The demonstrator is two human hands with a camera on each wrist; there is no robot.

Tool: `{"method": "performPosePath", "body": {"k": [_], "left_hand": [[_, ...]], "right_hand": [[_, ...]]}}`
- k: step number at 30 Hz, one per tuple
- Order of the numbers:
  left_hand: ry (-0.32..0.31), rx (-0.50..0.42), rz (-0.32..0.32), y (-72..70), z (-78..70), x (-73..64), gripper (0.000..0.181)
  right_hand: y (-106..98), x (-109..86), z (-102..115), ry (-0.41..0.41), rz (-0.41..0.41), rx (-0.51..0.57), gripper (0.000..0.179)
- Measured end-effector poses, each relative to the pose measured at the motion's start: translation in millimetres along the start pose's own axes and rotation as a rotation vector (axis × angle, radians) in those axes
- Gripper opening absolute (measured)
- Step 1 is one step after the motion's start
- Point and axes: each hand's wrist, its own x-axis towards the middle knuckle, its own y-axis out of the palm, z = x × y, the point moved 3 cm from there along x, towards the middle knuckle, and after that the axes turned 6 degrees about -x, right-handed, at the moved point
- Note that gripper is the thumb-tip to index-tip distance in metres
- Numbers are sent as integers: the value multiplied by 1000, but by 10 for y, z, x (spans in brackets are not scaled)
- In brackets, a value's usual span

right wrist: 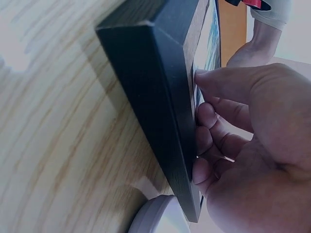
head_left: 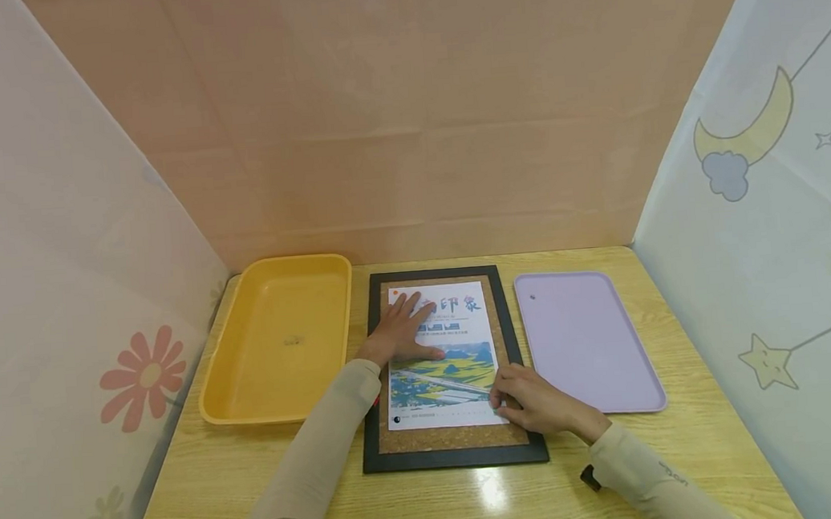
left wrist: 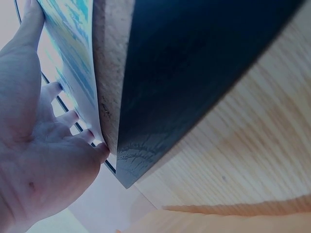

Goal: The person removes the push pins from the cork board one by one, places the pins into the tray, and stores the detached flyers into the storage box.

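Observation:
A printed poster with blue lettering and a yellow-green landscape lies on a cork board with a black frame. An orange pin marks its top left corner, and a black pin its bottom left. My left hand rests spread on the upper left of the sheet. At the bottom right corner my right hand has curled fingers, with the thumb touching the board's surface. I cannot tell whether the right fingertips pinch something.
A yellow tray stands left of the board, with a small mark or item on its floor. To the right lies a flat purple tray holding one small dark item. Fabric walls enclose the wooden table at the back and sides.

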Motion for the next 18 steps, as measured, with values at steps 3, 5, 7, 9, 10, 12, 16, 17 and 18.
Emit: {"method": "performPosePath", "body": {"k": [3, 5, 7, 9, 10, 12, 16, 17, 18], "left_hand": [[-2, -6, 0, 5, -1, 6, 114], [-1, -10, 1, 5, -6, 5, 114], [-1, -15, 1, 8, -8, 7, 114], [-2, -17, 5, 18, -7, 9, 114], [-6, -18, 7, 26, -2, 16, 114], [-9, -17, 8, 29, 0, 22, 114], [-9, -15, 5, 18, -3, 20, 113], [-6, -14, 1, 9, -9, 14, 113], [-5, -13, -1, 7, -9, 11, 113]], "right_hand": [[-7, 0, 10, 5, 7, 0, 16], [-13, 1, 17, 6, 11, 0, 16], [-15, 0, 21, 4, 13, -2, 17], [-14, -2, 22, 1, 12, -6, 17], [-14, -3, 22, 1, 13, -7, 17], [-13, -4, 21, 1, 14, -6, 17], [-12, -5, 15, 13, 18, 10, 15], [-12, -5, 13, 16, 19, 16, 14], [-12, -5, 12, 20, 20, 21, 13]]}}
